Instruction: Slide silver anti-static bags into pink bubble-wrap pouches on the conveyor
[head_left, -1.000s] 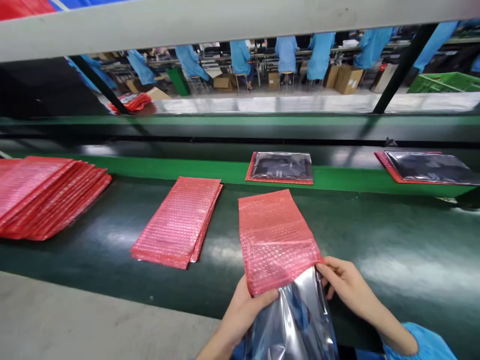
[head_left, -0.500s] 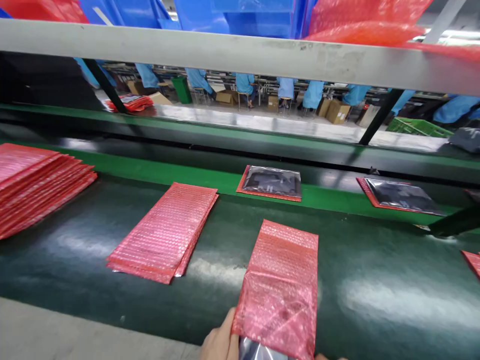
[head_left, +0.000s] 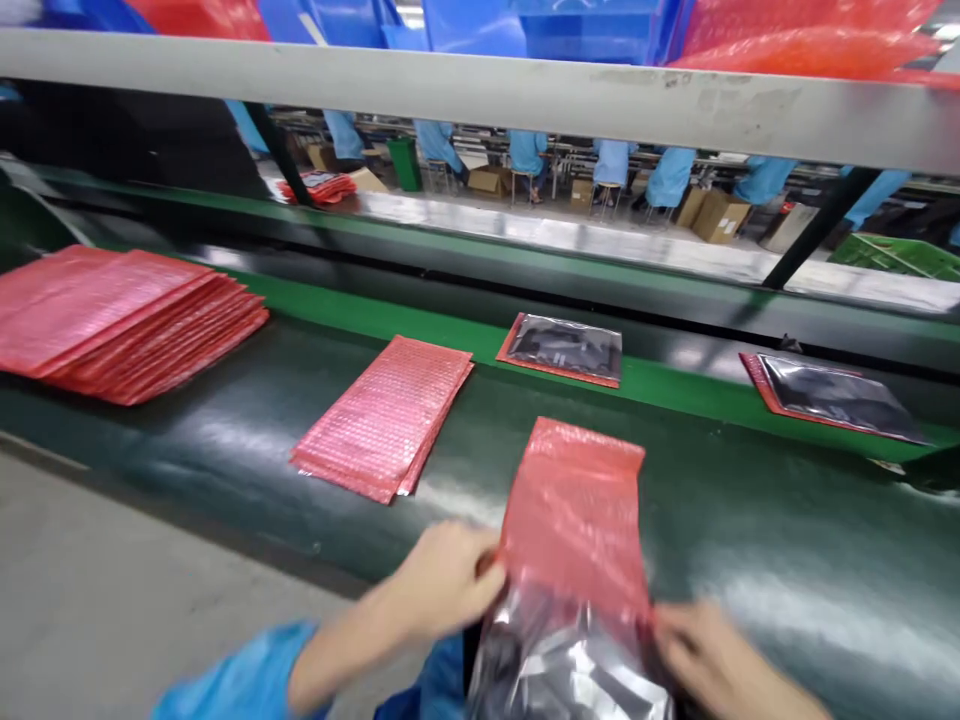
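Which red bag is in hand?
The front-centre red bag, held at its sides by the left hand and right hand, with a silvery pouch at its near end. The other red bags are clear of both hands.

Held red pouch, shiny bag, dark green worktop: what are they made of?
Pouch: plastic, perhaps bubble film; translucent, creased sheen. Bag: probably metallised plastic film; mirror-like highlights along wrinkles. Worktop: smooth, semi-gloss, broad soft reflections; rubber, PVC or coating, can't tell.
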